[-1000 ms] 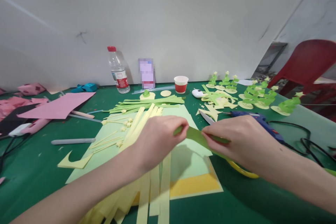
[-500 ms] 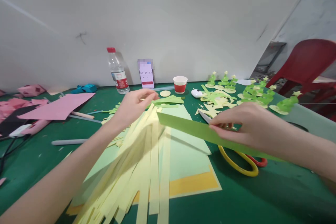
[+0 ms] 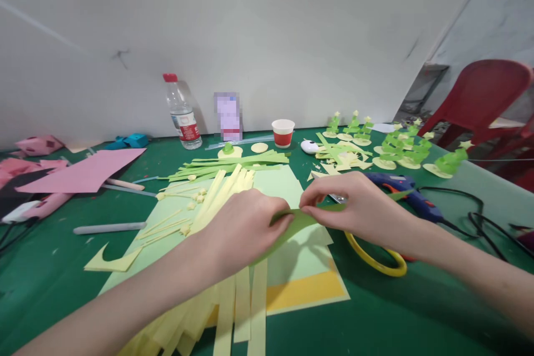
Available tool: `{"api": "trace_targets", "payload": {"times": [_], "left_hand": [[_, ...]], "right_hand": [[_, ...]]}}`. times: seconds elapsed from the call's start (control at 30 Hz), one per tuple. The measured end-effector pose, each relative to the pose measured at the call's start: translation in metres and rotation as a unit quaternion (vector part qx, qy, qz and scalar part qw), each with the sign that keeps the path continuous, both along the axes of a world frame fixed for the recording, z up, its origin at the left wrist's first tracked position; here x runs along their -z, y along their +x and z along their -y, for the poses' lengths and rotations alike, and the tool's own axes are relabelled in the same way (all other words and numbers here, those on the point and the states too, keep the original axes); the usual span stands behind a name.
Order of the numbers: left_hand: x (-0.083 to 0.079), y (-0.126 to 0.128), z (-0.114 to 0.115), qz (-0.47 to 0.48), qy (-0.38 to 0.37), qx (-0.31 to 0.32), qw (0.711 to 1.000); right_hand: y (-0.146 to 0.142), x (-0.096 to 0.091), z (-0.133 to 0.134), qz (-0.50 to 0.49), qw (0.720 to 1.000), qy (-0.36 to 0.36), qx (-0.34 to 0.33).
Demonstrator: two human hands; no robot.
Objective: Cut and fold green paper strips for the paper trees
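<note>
A green paper strip (image 3: 283, 238) is pinched between my two hands above the pale green sheets (image 3: 273, 178). My left hand (image 3: 254, 222) grips it with curled fingers and part of the strip hangs below. Close beside it, my right hand (image 3: 350, 200) pinches the strip between thumb and fingertips. Under my left forearm lies a fan of pale yellow paper strips (image 3: 227, 306). Scissors with a yellow handle (image 3: 375, 260) lie partly hidden beneath my right hand. More green strips (image 3: 225, 165) lie behind my hands, beside a round base with a green curl (image 3: 228, 150).
A red-capped water bottle (image 3: 183, 117), a phone (image 3: 228, 117) and a paper cup (image 3: 282, 134) stand along the white board. Several small paper trees (image 3: 398, 147) stand at right near a blue glue gun (image 3: 411, 194). Pink paper (image 3: 85, 169) lies at left.
My left hand has come down and right to grip the green strip. My right hand has moved slightly, still holding it. The glue gun, small paper stars and curl behind my arms now show.
</note>
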State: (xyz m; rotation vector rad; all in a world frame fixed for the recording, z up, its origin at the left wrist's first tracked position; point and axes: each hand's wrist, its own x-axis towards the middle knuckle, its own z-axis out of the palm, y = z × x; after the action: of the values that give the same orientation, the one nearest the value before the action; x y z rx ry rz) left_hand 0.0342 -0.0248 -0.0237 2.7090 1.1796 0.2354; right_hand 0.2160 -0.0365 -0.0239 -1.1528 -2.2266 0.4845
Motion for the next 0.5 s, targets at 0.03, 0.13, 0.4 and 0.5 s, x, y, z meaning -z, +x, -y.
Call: {"api": "trace_targets", "payload": {"times": [0.03, 0.13, 0.4, 0.5], "left_hand": [[-0.001, 0.001, 0.003, 0.008, -0.002, 0.006, 1.0], [-0.002, 0.003, 0.011, 0.035, -0.001, 0.026, 0.999], [-0.017, -0.002, 0.019, 0.046, 0.087, 0.023, 0.995], [-0.024, -0.008, 0.016, 0.076, 0.09, 0.003, 0.993]], "right_hand": [[-0.002, 0.001, 0.002, -0.008, 1.0, 0.01, -0.007], [-0.006, 0.003, 0.007, -0.021, 0.999, 0.031, -0.027], [-0.002, -0.014, 0.01, -0.009, 0.999, 0.025, 0.018], [0.007, -0.018, 0.004, -0.02, 0.998, 0.03, 0.053]]}}
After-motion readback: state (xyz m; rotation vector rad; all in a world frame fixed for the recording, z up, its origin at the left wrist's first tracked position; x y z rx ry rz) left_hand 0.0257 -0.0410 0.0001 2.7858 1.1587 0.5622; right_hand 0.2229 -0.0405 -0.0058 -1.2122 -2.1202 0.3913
